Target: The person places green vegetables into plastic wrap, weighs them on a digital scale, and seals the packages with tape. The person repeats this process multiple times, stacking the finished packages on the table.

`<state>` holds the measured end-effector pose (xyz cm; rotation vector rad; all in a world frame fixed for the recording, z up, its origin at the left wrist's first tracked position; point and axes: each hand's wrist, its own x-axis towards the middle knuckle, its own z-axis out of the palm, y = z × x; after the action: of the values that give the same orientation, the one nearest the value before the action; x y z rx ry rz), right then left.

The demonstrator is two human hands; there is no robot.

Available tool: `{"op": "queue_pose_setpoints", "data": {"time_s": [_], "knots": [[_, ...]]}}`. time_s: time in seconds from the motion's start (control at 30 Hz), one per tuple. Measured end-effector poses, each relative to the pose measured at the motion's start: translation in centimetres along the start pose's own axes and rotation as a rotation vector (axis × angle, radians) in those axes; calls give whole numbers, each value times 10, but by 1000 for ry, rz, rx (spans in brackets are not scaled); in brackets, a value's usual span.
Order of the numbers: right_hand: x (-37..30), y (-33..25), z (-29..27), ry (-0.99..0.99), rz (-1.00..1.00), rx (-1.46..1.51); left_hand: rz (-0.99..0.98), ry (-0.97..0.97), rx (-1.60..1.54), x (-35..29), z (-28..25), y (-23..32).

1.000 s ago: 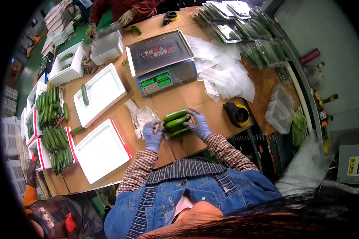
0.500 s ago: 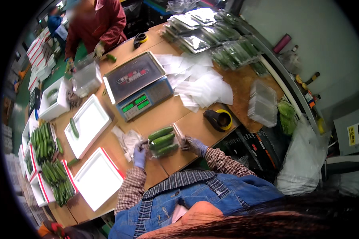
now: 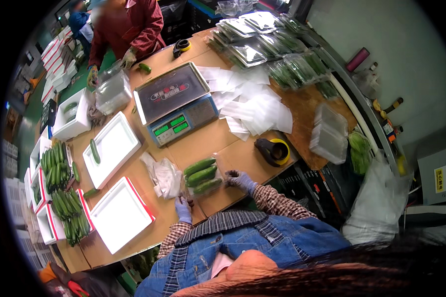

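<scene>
A clear plastic tray with several cucumbers lies on the cardboard-covered table in front of me. My right hand, in a purple glove with dark fingertips, has its fingers closed at the tray's right edge. By the tray's lower left corner is my left hand, gloved alike, its fingers somewhat apart with nothing visible in them. Crumpled white plastic rests just left of the tray. A black tape dispenser with yellow tape stands to the right.
Beyond the tray is a blue scale, beside loose white sheets. Filled packs are stacked at the back right, empty clear trays nearer. White foam boxes and piled cucumbers occupy the left. A co-worker stands across the table.
My left hand has moved down from the tray's left side to near its lower left corner. The right hand stays by the right edge. The whole view has shifted slightly.
</scene>
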<state>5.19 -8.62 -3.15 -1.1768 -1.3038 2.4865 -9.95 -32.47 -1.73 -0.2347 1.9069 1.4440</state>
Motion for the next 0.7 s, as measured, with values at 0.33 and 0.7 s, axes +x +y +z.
{"op": "queue_pose_setpoints", "data": {"time_s": [0.33,0.7], "knots": [[0,-25,0,23,20,293,179,-116,-448,2,7,16],[21,-33,4,104,85,-80,741,30,233,-9,-27,17]]}}
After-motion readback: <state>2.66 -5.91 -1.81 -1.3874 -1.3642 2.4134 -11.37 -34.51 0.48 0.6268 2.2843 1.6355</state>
